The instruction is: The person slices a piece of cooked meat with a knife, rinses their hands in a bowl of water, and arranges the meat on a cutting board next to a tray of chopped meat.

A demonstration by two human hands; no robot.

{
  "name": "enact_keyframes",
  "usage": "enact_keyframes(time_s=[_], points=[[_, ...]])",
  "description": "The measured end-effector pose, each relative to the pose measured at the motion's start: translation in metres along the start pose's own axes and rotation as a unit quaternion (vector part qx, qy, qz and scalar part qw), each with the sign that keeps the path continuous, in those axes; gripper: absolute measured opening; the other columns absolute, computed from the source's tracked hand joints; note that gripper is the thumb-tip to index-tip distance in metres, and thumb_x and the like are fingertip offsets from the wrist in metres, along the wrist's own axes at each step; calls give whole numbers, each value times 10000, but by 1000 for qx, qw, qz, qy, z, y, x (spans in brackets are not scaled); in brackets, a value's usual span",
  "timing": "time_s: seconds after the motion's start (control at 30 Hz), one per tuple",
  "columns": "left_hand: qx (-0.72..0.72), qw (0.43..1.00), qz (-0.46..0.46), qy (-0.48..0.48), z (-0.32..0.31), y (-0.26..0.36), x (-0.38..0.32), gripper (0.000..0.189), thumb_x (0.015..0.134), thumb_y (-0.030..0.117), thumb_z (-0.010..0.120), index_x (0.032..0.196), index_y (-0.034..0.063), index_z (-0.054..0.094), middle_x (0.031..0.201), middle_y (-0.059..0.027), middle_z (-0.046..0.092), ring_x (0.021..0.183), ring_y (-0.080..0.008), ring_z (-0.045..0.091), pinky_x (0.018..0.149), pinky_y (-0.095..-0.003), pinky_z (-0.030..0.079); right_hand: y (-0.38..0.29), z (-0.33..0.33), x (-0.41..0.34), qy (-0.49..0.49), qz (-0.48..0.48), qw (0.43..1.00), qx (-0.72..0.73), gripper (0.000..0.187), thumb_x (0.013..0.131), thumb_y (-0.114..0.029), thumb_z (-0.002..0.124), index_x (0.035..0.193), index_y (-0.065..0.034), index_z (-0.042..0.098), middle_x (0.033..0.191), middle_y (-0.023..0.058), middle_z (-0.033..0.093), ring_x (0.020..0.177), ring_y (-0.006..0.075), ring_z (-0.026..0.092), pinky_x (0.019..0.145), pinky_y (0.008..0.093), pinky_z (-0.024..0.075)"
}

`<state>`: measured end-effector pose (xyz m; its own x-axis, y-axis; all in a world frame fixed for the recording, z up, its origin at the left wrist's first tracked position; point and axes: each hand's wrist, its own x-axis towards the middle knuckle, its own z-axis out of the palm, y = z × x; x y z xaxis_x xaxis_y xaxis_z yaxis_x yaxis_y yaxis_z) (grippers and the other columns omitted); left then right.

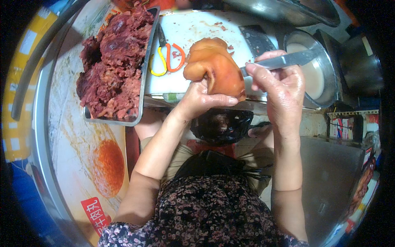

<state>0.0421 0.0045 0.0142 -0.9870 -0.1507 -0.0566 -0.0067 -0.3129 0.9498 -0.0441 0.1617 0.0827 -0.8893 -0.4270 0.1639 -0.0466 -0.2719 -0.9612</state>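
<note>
My left hand (197, 102) grips a thick, folded piece of glossy orange-brown meat (226, 72), probably cooked skin. Its thumb lies along the near edge and the other fingers are hidden in the fold. Between the thumb and fingers of my right hand (277, 77) is a flat metal knife-like tool (285, 60). One end of it meets the right side of the meat, while the wider end points away to the right. Both hands look wet. Below the meat is a white cutting board (197, 24), strewn with small reddish scraps.
Left of the board, a metal tray (142, 115) is heaped with dark red meat (120, 61). Scissors (166, 58) with yellow and orange handles lie beside it. A dark flat blade (257, 40) rests behind my right hand. Further right stands a metal bowl (330, 86) of milky liquid. A black bag-lined container (220, 126) sits below.
</note>
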Motion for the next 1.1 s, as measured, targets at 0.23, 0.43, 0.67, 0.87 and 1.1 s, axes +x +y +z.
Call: enact_keyframes(time_s=[0.23, 0.43, 0.67, 0.87, 1.1], points=[[-4, 1000, -3, -3, 1, -3, -3, 651, 703, 38, 860, 1275, 15, 549, 1166, -58, 655, 1109, -175, 622, 1022, -346, 481, 11, -2, 3, -6, 35, 995, -95, 170, 828, -13, 728, 962, 8, 625, 784, 40, 651, 612, 73, 560, 565, 195, 430], [-26, 1000, 7, -15, 4, 4, 1, 651, 700, 35, 863, 1273, 14, 554, 1170, -62, 662, 1109, -176, 629, 1025, -349, 482, -1, -5, 0, 29, 14, 998, -61, 106, 823, 3, 701, 888, -12, 619, 722, 4, 620, 579, 49, 550, 527, 206, 449], [-11, 1000, 2, -4, 5, 0, -3, 655, 691, 35, 870, 1270, 29, 561, 1161, -61, 666, 1110, -185, 630, 1025, -353, 480, 8, -7, 6, 0, -11, 976, -216, 160, 813, -35, 729, 939, -7, 634, 751, 25, 642, 617, 80, 580, 557, 206, 445], [-106, 994, 16, 22, 0, 8, 2, 669, 696, 28, 833, 1295, 27, 535, 1142, -67, 651, 1073, -194, 637, 976, -349, 511, -2, -26, -8, -57, -14, 967, -247, 255, 802, -46, 687, 1051, -1, 661, 797, 21, 646, 668, 62, 553, 606, 220, 448], [-161, 986, 28, 13, 5, 17, 3, 678, 715, -6, 774, 1330, 13, 490, 1186, -112, 623, 1104, -253, 635, 982, -393, 532, 4, -15, -14, -232, -194, 883, -358, 858, 672, 155, 545, 1475, -134, 448, 1018, 225, 666, 892, 413, 654, 795, 444, 531]])
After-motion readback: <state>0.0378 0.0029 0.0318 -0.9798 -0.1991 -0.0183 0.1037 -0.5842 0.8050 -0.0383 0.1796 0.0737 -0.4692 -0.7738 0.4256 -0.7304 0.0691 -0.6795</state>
